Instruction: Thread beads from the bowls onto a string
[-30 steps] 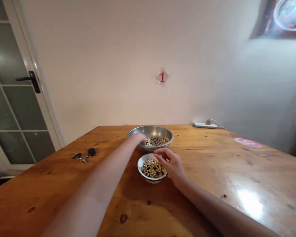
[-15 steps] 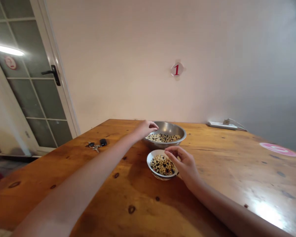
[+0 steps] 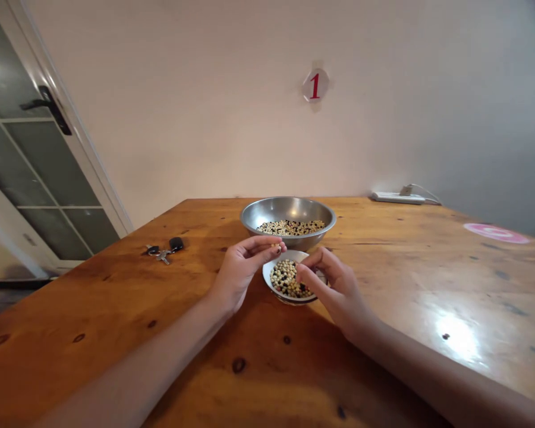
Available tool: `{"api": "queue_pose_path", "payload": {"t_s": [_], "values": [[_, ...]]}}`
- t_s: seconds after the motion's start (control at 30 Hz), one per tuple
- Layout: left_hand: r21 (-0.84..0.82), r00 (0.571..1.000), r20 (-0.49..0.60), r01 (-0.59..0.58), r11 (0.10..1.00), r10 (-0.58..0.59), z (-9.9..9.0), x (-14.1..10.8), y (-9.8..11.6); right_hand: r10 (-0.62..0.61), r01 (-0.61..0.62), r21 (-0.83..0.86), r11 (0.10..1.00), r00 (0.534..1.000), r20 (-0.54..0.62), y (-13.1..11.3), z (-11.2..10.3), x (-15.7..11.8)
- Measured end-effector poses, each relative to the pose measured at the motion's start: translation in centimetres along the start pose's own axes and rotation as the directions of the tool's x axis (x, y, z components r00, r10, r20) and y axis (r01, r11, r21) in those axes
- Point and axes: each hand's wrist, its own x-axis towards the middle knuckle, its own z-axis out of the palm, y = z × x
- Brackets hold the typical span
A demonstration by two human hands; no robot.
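Observation:
A small white bowl holds a mix of pale and dark beans. My left hand is closed in a pinch at the bowl's far left rim, with a few beans showing between thumb and fingertips. Over the right side of the same bowl, my right hand curls its thumb and fingers together; what they hold, if anything, is hidden. Just behind stands a large steel basin, with more mixed beans across its bottom.
A bunch of keys with a black fob lies on the wooden table to the left. At the back right are a white power strip with a plug and a pink round sticker. The wall stands behind the table.
My left hand has come back from the steel basin to the small bowl, with beans in its fingers. My right hand stays at the bowl, its fingers lower over the beans. The view has tilted down.

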Motion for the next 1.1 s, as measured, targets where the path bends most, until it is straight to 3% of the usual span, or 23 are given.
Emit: {"api": "queue_pose_path", "payload": {"t_s": [0.4,0.7,1.1], "values": [[-0.057,0.991,0.086,0.105,0.993,-0.1,0.24,-0.33,-0.32,-0.041,0.046,-0.064,0.997,0.997,0.064,-0.98,-0.31,0.05],[0.135,0.994,0.093,0.049,0.99,-0.061,0.34,-0.73,-0.29,-0.01,0.014,-0.045,0.999,0.996,0.086,-0.88,-0.3,-0.06],[0.151,0.99,0.14,0.004,0.989,-0.025,0.12,-0.66,-0.72,-0.028,0.04,-0.104,0.994,0.993,0.114,-1.05,-0.5,0.23]]}}
